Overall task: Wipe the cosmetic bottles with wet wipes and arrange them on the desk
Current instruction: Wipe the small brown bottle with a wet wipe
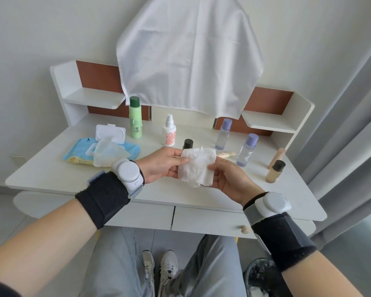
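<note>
Crumpled white wet wipe (198, 166) pinched between both hands above the white table (51, 174).
Left hand (159, 163) and right hand (229, 181) curl fingers (180, 160) onto its opposite edges. A black-capped small bottle (188, 143) stands just beyond the fingertips, two lilac-capped clear bottles (247, 150) are farther right, and an open blue wipes pack (101, 151) lies left.

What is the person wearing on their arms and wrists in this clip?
Both wrists match: a grey-strapped rounded white plastic pod (left, right) beside a wide black fabric wristband (left, right). Forearms bare, no gloves.
</note>
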### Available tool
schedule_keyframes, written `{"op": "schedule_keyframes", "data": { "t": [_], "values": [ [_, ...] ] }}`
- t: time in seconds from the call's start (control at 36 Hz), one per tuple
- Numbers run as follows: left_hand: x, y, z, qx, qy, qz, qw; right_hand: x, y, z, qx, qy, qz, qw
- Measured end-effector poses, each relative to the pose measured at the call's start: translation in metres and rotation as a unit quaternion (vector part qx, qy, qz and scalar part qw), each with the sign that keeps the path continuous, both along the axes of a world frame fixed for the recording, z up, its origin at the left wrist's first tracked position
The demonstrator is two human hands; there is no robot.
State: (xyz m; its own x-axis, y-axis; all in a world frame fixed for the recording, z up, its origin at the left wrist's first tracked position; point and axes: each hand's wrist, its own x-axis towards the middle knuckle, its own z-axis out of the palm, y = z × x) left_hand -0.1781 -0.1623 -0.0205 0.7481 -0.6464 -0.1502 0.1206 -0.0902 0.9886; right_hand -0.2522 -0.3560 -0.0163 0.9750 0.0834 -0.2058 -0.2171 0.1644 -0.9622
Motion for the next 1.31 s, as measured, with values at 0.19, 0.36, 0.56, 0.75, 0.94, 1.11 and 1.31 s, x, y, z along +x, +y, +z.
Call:
{"op": "schedule_keyframes", "data": {
  "t": [0.19,0.36,0.56,0.75,0.94,1.11,1.31],
  "values": [
    [0.004,0.002,0.014,-0.069,-0.089,0.01,0.994,0.007,-0.01,0.014,0.033,-0.034,0.015,0.999],
    [0.0,0.0,0.022,-0.04,-0.198,0.023,0.979,0.009,-0.024,0.014,0.028,-0.06,0.047,0.997],
    [0.007,0.001,0.01,0.004,-0.228,0.027,0.973,0.014,-0.033,0.003,0.076,-0.029,0.047,0.996],
    [0.011,-0.004,0.011,0.047,-0.209,-0.048,0.976,0.021,-0.025,-0.006,-0.076,-0.038,0.084,0.993],
    [0.02,-0.006,0.016,0.075,-0.194,-0.092,0.974,0.03,-0.022,-0.007,-0.198,-0.01,0.174,0.965],
    [0.036,-0.01,0.014,0.082,-0.319,0.135,0.934,0.034,-0.027,-0.017,-0.153,0.016,0.135,0.979],
    [0.055,-0.027,0.002,0.235,-0.409,0.157,0.868,0.042,-0.024,-0.024,-0.046,0.02,0.007,0.999]
  ]
}}
